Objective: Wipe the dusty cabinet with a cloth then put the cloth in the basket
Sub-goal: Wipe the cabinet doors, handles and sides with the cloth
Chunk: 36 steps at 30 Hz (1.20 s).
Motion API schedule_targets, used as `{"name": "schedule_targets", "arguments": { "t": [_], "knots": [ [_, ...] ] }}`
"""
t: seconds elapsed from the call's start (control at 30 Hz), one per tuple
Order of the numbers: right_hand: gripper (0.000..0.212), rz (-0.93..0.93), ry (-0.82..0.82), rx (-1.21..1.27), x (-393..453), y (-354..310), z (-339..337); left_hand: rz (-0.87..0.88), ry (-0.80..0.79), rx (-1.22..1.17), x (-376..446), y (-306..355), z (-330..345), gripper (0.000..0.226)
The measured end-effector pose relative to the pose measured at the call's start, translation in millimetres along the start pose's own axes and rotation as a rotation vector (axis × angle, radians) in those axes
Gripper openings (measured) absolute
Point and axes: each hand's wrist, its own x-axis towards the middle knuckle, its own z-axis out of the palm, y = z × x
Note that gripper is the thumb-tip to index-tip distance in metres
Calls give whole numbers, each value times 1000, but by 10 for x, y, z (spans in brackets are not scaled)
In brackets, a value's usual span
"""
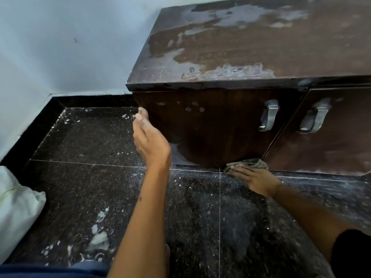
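1. Head view, looking down: I see a dark brown wooden cabinet standing against a pale wall, on a dark speckled floor.
2. Its top is streaked with pale dust, part smeared, and dust also marks the front edge.
3. Two doors face me, each with a metal handle: the left door's handle and the right door's handle sit close together either side of the gap between the doors.
4. My left hand is raised at the cabinet's left front corner, fingers loosely curled and holding nothing; the fingertips sit at the left door's edge, though I cannot tell whether they touch it.
5. My right hand is low, near the floor, fingers laid flat and spread on a crumpled grey-green cloth.
6. That cloth is pressed at the bottom of the cabinet front, just below the gap between the doors.
7. White dust and flecks are scattered over the floor tiles.
8. A white sack-like bundle lies at the far left edge, well apart from both hands.
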Motion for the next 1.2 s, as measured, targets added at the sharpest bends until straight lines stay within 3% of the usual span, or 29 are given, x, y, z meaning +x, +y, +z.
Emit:
{"name": "schedule_targets", "arguments": {
  "t": [0.1,0.17,0.27,0.37,0.47,0.6,0.73,0.83,0.9,1.1,1.2],
  "knots": [
    [27,-142,112,-66,655,-179,-230,18,5,21,-22,2,16,64],
    [39,-154,152,-56,1111,-323,-491,28,6,21,-21,3,7,63],
    [49,-21,362,-15,1595,-283,-983,-20,-10,-17,-10,64,-30,54],
    [42,126,611,89,1755,-169,-1298,-101,-35,-91,61,146,-126,53],
    [39,220,715,91,1746,-132,-1362,-113,-73,-82,162,160,-237,58],
    [46,88,511,9,1712,-216,-1199,-119,-97,-34,254,106,-299,60],
    [51,-163,-56,-57,1460,-407,-772,-123,-126,-8,280,87,-341,61],
    [51,-191,-227,-88,1312,-411,-642,-133,-134,-2,262,117,-346,61],
    [50,-171,-141,-135,1319,-372,-666,-137,-133,-16,251,132,-344,61],
    [41,119,565,112,1762,-142,-1340,-134,-120,-18,225,174,-331,61],
    [43,102,541,15,1955,-177,-1528,-143,-112,-36,236,165,-323,61]
  ]
}}
